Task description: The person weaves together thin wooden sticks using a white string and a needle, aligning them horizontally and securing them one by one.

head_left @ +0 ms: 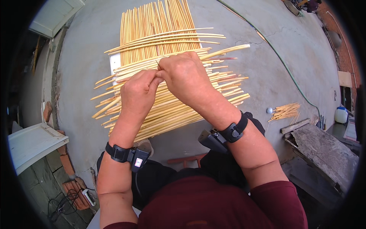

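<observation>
Pale straw-coloured sticks [175, 114] lie crosswise in a dense layer below my hands, over upright rows of sticks [152, 26] on a white board [115, 60]. My left hand [138, 91] is closed, thumb and fingertips pinched at the middle of the crosswise sticks. My right hand [183, 74] is closed just right of it and higher, its fingertips meeting the left ones. A thin dark strand shows by the right fingers; what each hand pinches is too small to make out. Several loose sticks [164, 36] cross the upper rows.
A green hose [282, 61] runs along the right of the concrete floor. A small stick pile [286, 111], white jug [341, 115] and weathered board [320, 152] are at right. A white panel [36, 143], bricks [66, 166] and black cable [63, 208] are at left.
</observation>
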The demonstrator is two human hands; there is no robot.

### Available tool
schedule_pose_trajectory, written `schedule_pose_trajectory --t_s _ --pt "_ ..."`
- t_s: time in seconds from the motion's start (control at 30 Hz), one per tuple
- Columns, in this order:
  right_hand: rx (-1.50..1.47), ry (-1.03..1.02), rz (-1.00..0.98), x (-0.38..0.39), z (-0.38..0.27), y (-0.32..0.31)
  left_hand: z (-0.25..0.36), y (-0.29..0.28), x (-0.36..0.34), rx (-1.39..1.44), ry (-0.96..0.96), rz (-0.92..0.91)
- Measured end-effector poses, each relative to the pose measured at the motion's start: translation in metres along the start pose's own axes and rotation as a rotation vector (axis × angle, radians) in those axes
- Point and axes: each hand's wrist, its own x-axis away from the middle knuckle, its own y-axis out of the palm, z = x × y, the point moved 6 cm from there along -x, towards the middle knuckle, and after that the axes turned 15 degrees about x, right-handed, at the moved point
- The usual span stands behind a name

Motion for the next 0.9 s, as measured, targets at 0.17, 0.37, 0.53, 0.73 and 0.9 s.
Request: schedule_pose_trajectory --t_s 0.17,0.37,0.53,0.73,0.9 --pt "0.012 0.013 0.017 -0.002 -0.004 -0.006 -0.003 0.002 0.0 0.152 -0.101 0.015" --pt "-0.282 0.096 0.245 -0.004 -0.003 -0.019 -0.01 0.01 0.006 0.075 -0.131 -0.065" --pt "-0.147 0.115 0.093 -0.006 -0.003 -0.031 -0.03 0.001 0.007 0.059 -0.359 -0.057" --pt "0.044 0.0 -0.062 0.0 -0.008 -0.014 -0.032 0.0 0.007 0.354 -0.466 -0.018" --pt "0.006 0.027 -0.141 -0.001 -0.002 -0.012 -0.029 0.006 0.008 0.39 -0.487 -0.071"
